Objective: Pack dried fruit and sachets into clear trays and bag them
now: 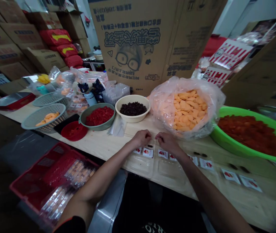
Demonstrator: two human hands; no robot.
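Note:
My left hand (142, 138) and my right hand (166, 141) are close together over the near middle of the table, both with curled, pinched fingers. Anything in them is too small or hidden to make out. Below them lie clear plastic trays (141, 165) in a row, carrying small printed sachets (148, 152) in pairs. Small dark pieces (150, 146) rest by the sachets, more of them toward the right. Just beyond my hands stands a cream bowl (134, 119) of dark pieces. An open plastic bag of orange slices (189, 110) sits beyond my right hand.
At right is a green basin (240, 148) of reddish pieces. To the left stand a grey-green bowl (97, 127) of red pieces, a red bowl (74, 138) and a grey basket (43, 127). A red crate (26, 187) with packs is below; a large carton (152, 42) rises behind.

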